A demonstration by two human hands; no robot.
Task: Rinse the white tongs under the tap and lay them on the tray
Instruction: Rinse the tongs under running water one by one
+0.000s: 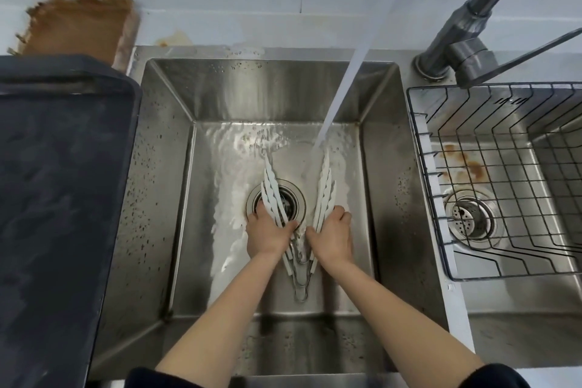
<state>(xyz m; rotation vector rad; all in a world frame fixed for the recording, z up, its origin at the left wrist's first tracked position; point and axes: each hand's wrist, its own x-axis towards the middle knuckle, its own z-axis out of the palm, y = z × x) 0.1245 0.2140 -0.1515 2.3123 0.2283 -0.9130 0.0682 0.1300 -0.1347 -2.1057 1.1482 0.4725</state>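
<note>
Several white tongs (324, 189) with scalloped tips are spread in a V low in the steel sink (163, 142), their metal hinge loops together near my wrists. My left hand (267, 235) grips the left bundle of arms over the drain. My right hand (333, 235) grips the right bundle. Water (349, 72) streams from the tap and lands on the right tips. The dark tray (59, 198) sits on the counter left of the sink.
The grey tap (466, 38) stands at the back right. A wire rack (504, 183) sits in the second basin on the right. A brown-stained board (78, 25) leans behind the tray. Foamy water covers the sink floor.
</note>
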